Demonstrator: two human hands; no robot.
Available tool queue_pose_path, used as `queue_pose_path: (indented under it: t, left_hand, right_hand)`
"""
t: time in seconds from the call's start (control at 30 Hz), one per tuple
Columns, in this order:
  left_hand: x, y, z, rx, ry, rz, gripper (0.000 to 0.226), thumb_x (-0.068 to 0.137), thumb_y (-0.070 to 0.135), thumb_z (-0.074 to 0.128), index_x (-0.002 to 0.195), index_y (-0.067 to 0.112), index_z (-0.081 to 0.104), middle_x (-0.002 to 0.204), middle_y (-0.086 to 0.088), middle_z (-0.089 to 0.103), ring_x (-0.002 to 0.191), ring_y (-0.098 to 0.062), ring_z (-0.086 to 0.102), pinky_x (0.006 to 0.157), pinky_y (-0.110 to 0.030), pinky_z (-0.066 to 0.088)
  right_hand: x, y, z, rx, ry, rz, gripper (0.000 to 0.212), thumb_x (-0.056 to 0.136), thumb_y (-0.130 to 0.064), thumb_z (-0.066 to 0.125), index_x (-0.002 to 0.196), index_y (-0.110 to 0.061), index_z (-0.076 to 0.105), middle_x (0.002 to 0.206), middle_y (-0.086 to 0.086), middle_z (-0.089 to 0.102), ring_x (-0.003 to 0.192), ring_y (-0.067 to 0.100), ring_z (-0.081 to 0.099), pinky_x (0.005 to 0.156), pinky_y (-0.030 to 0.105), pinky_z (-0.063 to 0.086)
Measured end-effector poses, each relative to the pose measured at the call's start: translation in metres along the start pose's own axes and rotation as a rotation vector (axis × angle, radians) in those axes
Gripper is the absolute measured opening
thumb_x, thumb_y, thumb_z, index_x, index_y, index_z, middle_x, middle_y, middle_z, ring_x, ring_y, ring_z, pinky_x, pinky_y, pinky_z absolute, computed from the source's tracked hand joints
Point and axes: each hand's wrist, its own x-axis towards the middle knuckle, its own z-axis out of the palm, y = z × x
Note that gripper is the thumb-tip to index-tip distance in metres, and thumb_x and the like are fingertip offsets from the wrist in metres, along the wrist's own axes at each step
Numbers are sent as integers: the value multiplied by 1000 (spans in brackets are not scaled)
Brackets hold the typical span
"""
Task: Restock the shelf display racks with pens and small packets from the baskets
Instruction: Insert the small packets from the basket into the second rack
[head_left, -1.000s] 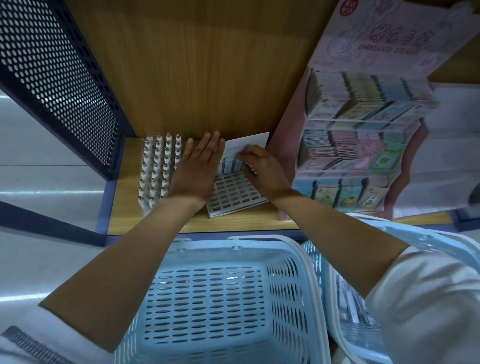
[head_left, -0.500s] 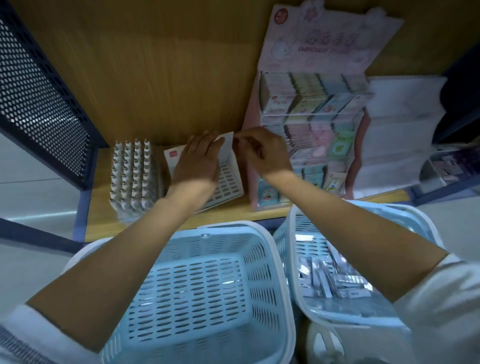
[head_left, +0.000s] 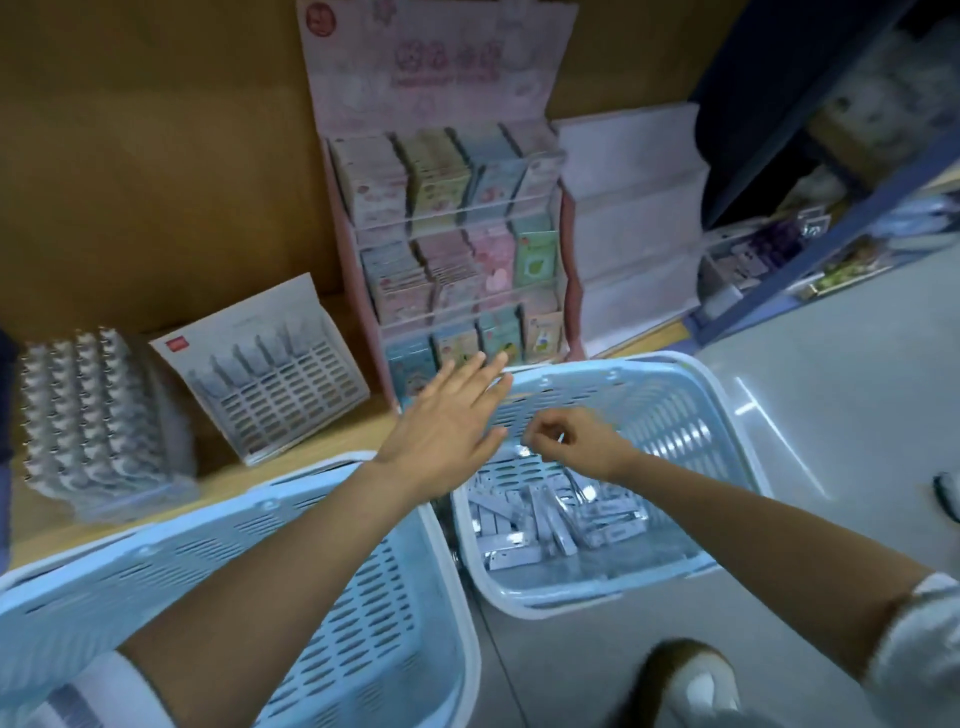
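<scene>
Head view: our left hand (head_left: 447, 431) is held flat, fingers spread, over the rim of the right basket (head_left: 727, 415). Our right hand (head_left: 571, 441) is curled above the packets (head_left: 550, 525) in that basket; we cannot tell whether it pinches one. The pen rack (head_left: 280, 384) stands on the shelf (head_left: 322, 447).

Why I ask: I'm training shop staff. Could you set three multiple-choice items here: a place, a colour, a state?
1. The silvery packets lie: A in the right basket; B on the shelf; C in the pink rack.
2. The left basket is: A red; B light blue; C black.
3. The left hand is: A a fist; B open, fingers spread; C gripping a pen.
Key: 1 A, they pile inside it; 2 B, its walls are pale blue; 3 B, its fingers are straight.
</scene>
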Motion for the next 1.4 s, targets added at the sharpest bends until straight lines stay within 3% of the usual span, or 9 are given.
queue_pose_path:
  t: [0.1,0.2,0.3,0.47,0.7,0.9,1.17,1.3,1.4]
  left_hand:
    - [0,-3,7,12,-23,-15,60,104,41,28,156,19,7,162,6,-11,149,-14,-12,121,-35,-10]
    - [-1,-3,8,-16,-10,-2,58,103,38,25,156,16,13,163,5,-6,150,-14,-8,122,-35,-6]
    - [-1,-4,7,-64,-5,-10,55,105,33,29,156,17,14,163,6,-5,150,-12,-8,122,-34,-4]
    - [-2,-3,5,-97,-9,-16,54,106,32,27,156,17,12,163,7,-6,149,-11,-10,122,-33,-3]
    - [-4,-3,6,-120,-16,-24,55,105,32,26,156,18,11,163,8,-7,149,-9,-12,122,-33,-2]
    - [-4,-3,6,-125,-19,-23,54,105,31,26,156,19,11,163,8,-7,148,-9,-13,122,-33,-2]
    - [-4,-4,6,-135,-16,-20,54,105,31,27,156,19,12,163,8,-6,148,-9,-13,122,-31,-3]
    - [-4,-4,6,-135,-18,-18,54,105,30,26,156,19,12,163,8,-7,149,-9,-12,122,-31,-2]
    - [-4,-5,6,-138,-13,-15,54,105,30,26,156,19,12,163,8,-6,149,-9,-12,122,-32,-1]
  right_hand:
    - [7,28,17,-87,-176,76,24,89,-27,66,107,-11,68,96,-1,63,91,14,60,76,10,42]
    - [15,45,43,-293,-325,81,49,86,-44,65,126,-17,58,119,6,52,114,21,47,101,25,36]
    - [18,43,60,-313,-359,86,67,81,-57,63,133,-16,49,123,4,48,115,19,43,103,34,36]
    - [15,36,70,-174,-373,86,71,81,-53,66,135,-13,42,117,0,42,108,14,47,98,29,42]
    - [14,37,73,-24,-336,86,47,81,-41,72,111,-18,46,104,1,46,85,16,49,76,27,47]
    - [16,31,84,-56,-398,75,50,81,-43,72,106,-19,36,89,1,51,70,10,44,64,25,40]
    - [13,28,90,-70,-493,68,63,74,-42,79,123,-19,47,75,-6,50,66,7,45,63,24,39]
    - [15,29,92,-101,-496,85,33,80,-33,75,82,-5,58,62,0,48,56,12,43,58,29,36]
    - [14,27,78,10,-438,139,32,86,-31,70,66,-17,49,57,-10,46,47,0,43,52,17,33]
